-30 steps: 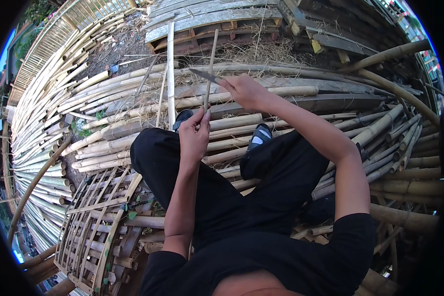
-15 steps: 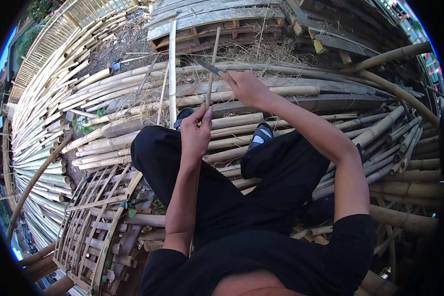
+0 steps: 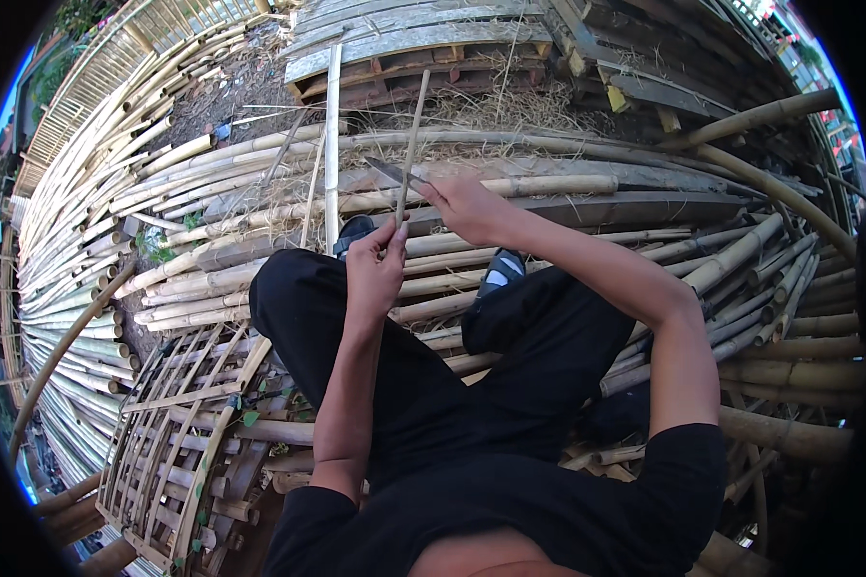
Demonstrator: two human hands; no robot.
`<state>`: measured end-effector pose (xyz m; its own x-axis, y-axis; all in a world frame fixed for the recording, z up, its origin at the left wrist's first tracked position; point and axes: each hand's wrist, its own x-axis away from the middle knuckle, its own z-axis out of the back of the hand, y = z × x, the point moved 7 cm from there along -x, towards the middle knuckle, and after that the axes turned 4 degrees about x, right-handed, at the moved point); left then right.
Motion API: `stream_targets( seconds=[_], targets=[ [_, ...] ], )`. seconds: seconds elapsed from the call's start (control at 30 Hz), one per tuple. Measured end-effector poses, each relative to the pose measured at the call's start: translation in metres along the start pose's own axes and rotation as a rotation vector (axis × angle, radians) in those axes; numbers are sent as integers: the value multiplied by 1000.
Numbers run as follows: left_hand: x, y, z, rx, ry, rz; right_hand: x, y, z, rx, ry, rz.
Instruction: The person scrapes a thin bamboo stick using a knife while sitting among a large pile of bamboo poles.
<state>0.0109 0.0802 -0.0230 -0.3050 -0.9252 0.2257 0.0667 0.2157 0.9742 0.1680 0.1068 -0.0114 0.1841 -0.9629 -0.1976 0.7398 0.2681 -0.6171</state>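
Observation:
My left hand (image 3: 375, 267) grips the near end of a thin bamboo strip (image 3: 413, 130) that points away from me toward the far planks. My right hand (image 3: 470, 207) holds a knife; its dark blade (image 3: 391, 173) lies across the strip just above my left fingers. Both hands are over my knees, in black trousers. My dark shoes (image 3: 500, 271) rest on the bamboo poles below.
Long bamboo poles (image 3: 115, 240) lie stacked to the left, under me and to the right. A woven bamboo lattice frame (image 3: 168, 438) lies at my lower left. Grey wooden planks (image 3: 414, 38) and dry straw are at the far side. A split bamboo slat (image 3: 332, 144) stands beside the strip.
The knife blade and my right hand have shifted slightly along the strip; my left hand keeps its grip in the same place.

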Motion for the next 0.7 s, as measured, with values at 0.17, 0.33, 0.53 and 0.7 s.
stream_targets(
  seconds=[0.17,0.33,0.53,0.7],
  targets=[
    [-7,4,2,14,-22,-48,-12,-4,14,31,-34,-71],
    [1,-1,4,-16,7,-19,-8,-6,2,54,-122,-19],
    [-1,10,3,-31,5,-73,-7,-15,13,20,4,-53],
    [1,8,-2,-59,-15,-90,-6,-25,25,-71,68,-113]
  ],
)
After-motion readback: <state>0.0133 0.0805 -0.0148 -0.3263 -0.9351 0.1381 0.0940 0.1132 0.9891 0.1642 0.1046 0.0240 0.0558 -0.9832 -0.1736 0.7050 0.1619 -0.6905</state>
